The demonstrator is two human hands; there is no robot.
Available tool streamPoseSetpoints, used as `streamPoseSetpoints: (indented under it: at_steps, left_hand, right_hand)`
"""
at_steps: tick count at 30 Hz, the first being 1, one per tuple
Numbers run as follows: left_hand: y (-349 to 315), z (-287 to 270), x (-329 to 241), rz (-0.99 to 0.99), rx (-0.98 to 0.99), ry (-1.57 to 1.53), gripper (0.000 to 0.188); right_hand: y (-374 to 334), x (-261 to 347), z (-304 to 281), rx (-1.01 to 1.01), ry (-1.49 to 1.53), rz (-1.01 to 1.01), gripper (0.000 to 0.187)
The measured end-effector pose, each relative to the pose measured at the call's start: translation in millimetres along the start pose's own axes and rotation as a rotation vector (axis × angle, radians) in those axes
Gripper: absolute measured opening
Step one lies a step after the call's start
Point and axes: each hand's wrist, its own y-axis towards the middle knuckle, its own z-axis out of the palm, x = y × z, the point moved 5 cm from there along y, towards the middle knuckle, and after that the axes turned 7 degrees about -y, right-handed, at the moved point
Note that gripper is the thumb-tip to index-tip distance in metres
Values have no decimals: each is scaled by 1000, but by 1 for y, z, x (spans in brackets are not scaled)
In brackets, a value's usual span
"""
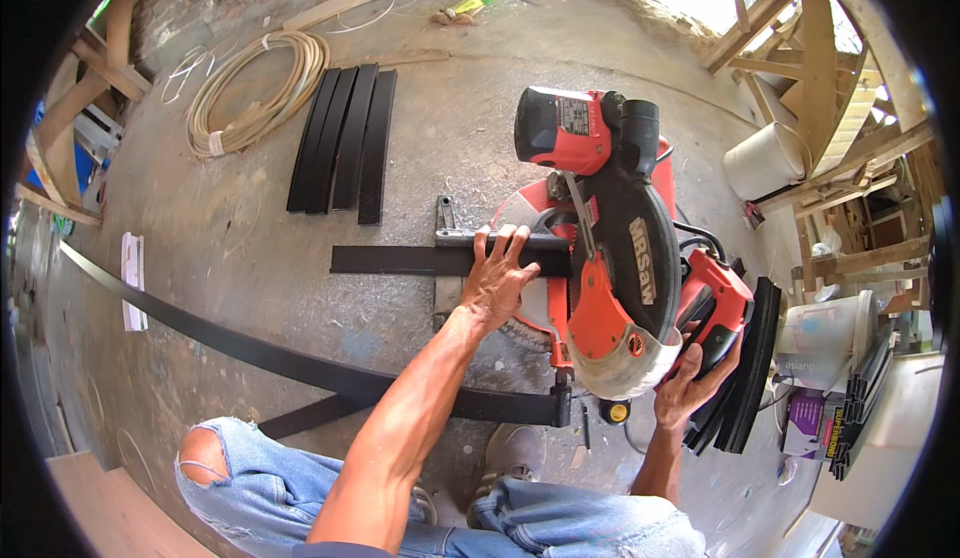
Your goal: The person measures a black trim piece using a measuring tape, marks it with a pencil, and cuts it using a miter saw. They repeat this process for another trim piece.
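Observation:
A red and black mitre saw (640, 248) stands on the floor in front of me. My right hand (690, 388) is wrapped round the saw's red and black handle (722, 303). A short black bar (385, 260) lies across the saw's base, along the grey metal fence (455, 236). My left hand (500, 278) presses it there, its fingertips hooked over the fence. Under the motor head and blade guard, the bar's right end is hidden. A long black bar (260, 353) stretches from the far left to the near side of the saw, passing beneath my left forearm.
Several cut black bars (345, 143) lie side by side beyond the saw, near a coiled pale hose (225, 123). More black strips (750, 378) rest right of the handle. White buckets (768, 158) and wooden framing (815, 68) line the right side. A green-and-yellow bottle (480, 0) lies far back.

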Motion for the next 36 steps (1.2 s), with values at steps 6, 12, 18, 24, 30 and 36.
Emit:
streamPoseSetpoints:
  at_steps: [6, 12, 18, 24, 30, 36]
  left_hand:
    - [-2, 1, 1, -12, 23, 22, 31]
    - [0, 3, -2, -47, 51, 70, 28]
    - [1, 4, -2, -46, 52, 68, 25]
    - [0, 2, -1, -28, 31, 62, 24]
    - [-2, 5, 1, -25, 35, 74, 25]
    - [-2, 3, 1, 12, 38, 66, 30]
  right_hand:
    - [21, 17, 0, 45, 84, -7, 51]
    - [44, 26, -2, 54, 94, 61, 47]
    - [40, 23, -3, 51, 75, 66, 47]
    - [32, 19, -2, 38, 89, 53, 46]
    - [32, 17, -1, 34, 87, 33, 46]
    - [33, 18, -1, 36, 100, 32, 47]
